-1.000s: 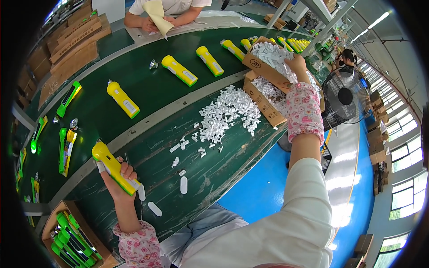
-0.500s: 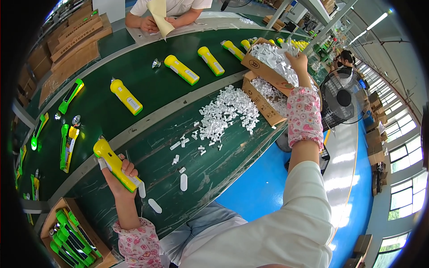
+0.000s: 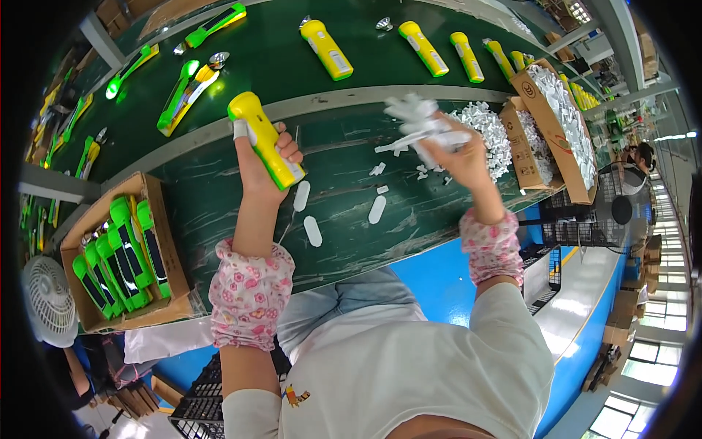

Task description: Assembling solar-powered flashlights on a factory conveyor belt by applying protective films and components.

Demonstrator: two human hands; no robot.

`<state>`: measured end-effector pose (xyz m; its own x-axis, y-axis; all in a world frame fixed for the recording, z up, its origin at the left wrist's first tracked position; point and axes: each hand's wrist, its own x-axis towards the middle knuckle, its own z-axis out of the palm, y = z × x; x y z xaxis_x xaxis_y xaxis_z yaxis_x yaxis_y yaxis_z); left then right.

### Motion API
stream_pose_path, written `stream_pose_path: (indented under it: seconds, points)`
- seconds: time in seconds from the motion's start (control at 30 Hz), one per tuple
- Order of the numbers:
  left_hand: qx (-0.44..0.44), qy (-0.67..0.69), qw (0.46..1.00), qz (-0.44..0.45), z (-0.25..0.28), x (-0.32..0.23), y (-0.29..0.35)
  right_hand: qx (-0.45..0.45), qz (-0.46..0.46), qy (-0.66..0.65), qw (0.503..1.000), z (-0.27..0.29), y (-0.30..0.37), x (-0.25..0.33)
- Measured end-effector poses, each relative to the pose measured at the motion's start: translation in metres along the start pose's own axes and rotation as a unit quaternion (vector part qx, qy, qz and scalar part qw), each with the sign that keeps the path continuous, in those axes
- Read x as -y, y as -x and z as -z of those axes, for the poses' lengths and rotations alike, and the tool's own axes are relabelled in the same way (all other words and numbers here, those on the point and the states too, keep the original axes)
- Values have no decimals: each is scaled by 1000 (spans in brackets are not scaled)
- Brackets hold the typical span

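Observation:
My left hand (image 3: 257,175) is wrapped round a yellow flashlight (image 3: 265,143) with a green edge, holding it tilted above the green work table (image 3: 219,212). In my right hand (image 3: 464,159) is a bunch of small white plastic pieces (image 3: 415,121), smeared by motion, gripped over the table. Just behind that hand lies a heap of white plastic pieces (image 3: 491,135). Near the left hand, a few white oblong pieces rest on the table, one white oblong piece (image 3: 313,231) closest to me.
A green conveyor (image 3: 270,66) with yellow and green flashlights runs along the far side. Two cardboard boxes (image 3: 518,150) of white pieces stand at right, near a black fan (image 3: 621,208). At left is a cardboard box (image 3: 172,245) of green flashlights, beside a white fan (image 3: 50,300).
My right hand has come back leftward from the box of white pieces, now carrying a bunch of them. The left hand still holds the flashlight. The view has turned.

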<state>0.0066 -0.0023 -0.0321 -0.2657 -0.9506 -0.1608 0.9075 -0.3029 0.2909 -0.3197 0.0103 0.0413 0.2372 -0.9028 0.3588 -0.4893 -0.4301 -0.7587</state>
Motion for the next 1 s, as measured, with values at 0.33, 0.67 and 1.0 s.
stream_pose_path:
  seconds: [0.33,0.67,1.0]
  points:
    - [-2,17,998,-61,-7,-23,14,143,171,249,943,-110,-4,37]
    - [28,15,998,-49,-17,-15,18,187,152,84,967,-80,-34,32]
    - [1,-14,997,-71,-30,9,15,135,14,-127,983,-77,-50,38]
